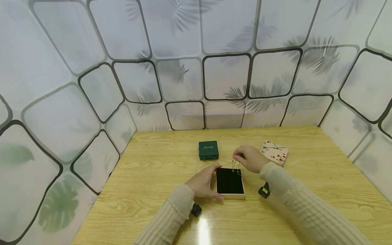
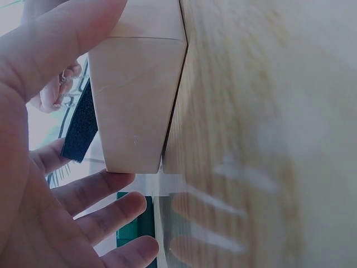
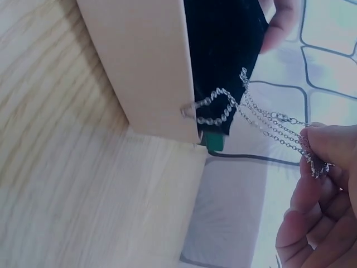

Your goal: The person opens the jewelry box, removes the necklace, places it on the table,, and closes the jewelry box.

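A shallow, pale open box (image 1: 233, 196) sits on the table with a black foam pad (image 1: 228, 183) inside. My left hand (image 1: 202, 183) holds the box from its left side, thumb at the near corner and index finger at the far one. In the left wrist view one edge of the pad (image 2: 81, 125) sticks up above the box wall, with a fingertip against it. Over the box's far right corner, my right hand (image 1: 250, 158) pinches a silver chain necklace (image 3: 283, 118) between thumb and index finger. Its loops hang down onto the pad's edge.
Behind the box stands a small green jewelry box (image 1: 208, 149), with a thin pale strand running along its left side. A floral-patterned square lid (image 1: 277, 153) lies beyond my right hand. Patterned curtains (image 1: 226, 78) enclose the wooden table (image 1: 147, 163) at the back and sides.
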`<act>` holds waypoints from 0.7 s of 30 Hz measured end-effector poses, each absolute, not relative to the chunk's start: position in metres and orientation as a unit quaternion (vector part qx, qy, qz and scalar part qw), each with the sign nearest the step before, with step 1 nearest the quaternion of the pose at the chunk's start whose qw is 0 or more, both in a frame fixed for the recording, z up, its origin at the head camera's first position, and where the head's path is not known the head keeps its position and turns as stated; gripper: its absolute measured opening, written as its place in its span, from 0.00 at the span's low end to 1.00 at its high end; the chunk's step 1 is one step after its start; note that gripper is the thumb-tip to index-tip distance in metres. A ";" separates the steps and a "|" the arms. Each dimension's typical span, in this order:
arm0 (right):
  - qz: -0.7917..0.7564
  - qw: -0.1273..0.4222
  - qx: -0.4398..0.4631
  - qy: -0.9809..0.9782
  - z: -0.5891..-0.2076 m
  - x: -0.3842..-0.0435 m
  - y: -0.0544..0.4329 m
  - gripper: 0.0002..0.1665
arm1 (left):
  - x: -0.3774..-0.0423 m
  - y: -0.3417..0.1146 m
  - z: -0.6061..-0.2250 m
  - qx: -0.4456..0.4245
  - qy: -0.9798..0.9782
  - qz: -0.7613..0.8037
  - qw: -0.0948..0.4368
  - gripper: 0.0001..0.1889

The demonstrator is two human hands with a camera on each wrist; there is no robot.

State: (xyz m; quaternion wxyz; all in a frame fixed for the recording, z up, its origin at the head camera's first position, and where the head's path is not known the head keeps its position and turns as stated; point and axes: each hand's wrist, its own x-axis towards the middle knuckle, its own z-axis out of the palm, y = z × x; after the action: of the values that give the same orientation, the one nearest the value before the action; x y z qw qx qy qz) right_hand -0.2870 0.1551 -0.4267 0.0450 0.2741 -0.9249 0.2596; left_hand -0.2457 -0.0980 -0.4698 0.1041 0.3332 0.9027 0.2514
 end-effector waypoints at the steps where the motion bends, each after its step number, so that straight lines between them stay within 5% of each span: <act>1: 0.261 0.045 0.268 -0.926 -0.426 -0.286 0.156 0.07 | -0.246 -0.098 -0.470 0.333 0.903 0.252 0.104 0.62; 21: 0.276 0.077 0.253 -0.924 -0.415 -0.282 0.185 0.07 | -0.247 -0.099 -0.472 0.325 0.907 0.247 0.107 0.62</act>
State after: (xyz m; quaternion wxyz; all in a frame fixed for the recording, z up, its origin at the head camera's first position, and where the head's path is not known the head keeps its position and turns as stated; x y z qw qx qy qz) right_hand -0.2823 0.1855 -0.4153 0.0772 0.2529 -0.9241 0.2758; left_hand -0.2472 -0.0986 -0.4723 0.1073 0.3248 0.9065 0.2474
